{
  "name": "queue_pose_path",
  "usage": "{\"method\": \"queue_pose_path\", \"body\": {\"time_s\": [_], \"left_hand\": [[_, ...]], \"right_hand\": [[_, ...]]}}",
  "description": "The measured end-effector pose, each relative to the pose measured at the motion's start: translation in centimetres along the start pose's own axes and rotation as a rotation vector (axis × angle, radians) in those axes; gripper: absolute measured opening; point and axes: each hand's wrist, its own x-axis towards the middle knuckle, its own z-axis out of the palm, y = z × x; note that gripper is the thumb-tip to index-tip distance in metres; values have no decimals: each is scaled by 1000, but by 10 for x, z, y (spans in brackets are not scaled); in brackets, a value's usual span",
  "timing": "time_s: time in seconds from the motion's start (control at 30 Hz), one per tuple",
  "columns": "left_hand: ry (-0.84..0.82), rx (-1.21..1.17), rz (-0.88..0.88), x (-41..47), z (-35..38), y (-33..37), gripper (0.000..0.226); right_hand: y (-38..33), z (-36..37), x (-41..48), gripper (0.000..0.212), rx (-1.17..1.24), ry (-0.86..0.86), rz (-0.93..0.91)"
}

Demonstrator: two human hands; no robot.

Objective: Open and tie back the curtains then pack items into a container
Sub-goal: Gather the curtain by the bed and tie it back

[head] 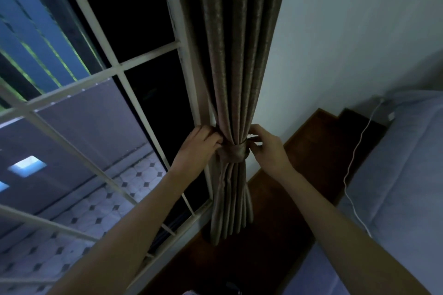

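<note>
Left hand [201, 143] pinches the tie [236, 153] at nine o'clock of the knot, right hand [266, 148] grips it at three. The curtain [236, 67], bunched beside the window [153, 55], looks soft, slippery; best held at the band.

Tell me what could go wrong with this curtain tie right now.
The tie band might slip loose if either the left hand or the right hand lets go early, letting the curtain spread over the window again. Stepping back could snag the white cable.
</note>
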Motion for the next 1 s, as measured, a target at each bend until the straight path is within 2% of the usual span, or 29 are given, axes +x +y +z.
{"method": "queue_pose_path", "body": {"time_s": [0.1,0.17,0.23,0.3,0.33,0.4,0.47,0.6,0.7,0.8,0.83,0.9,1.0], "left_hand": [[-11,22,21,6,-2,-8,23],[16,-18,-55,5,-5,-9,18],[97,-172,-226,0,-6,-4,7],[161,-323,-441,-12,1,4,13],[145,-322,-485,-22,9,5,16],[25,-251,-446,-49,30,5,20],[-99,-194,-404,-76,50,4,26],[-246,-97,-371,-101,75,12,29],[-319,-7,-416,-93,82,18,44],[-348,91,-478,-79,84,20,58],[-364,111,-475,-74,85,21,57],[-382,135,-442,-68,89,24,47],[-387,127,-428,-68,95,23,37]], "right_hand": [[2,-1,9,31,-88,20,-48],[1,0,12,26,-52,37,-38],[2,3,9,22,115,105,74],[10,10,-4,22,258,174,281],[19,14,-12,22,243,158,368],[45,22,-32,18,48,-36,461],[62,31,-54,13,-115,-237,471],[77,49,-79,11,-181,-367,399],[81,59,-76,15,-231,-379,351],[79,66,-67,7,-242,-261,351],[77,68,-63,3,-245,-199,368],[75,68,-58,13,-209,-129,411],[74,67,-50,25,-207,-181,412]]}}
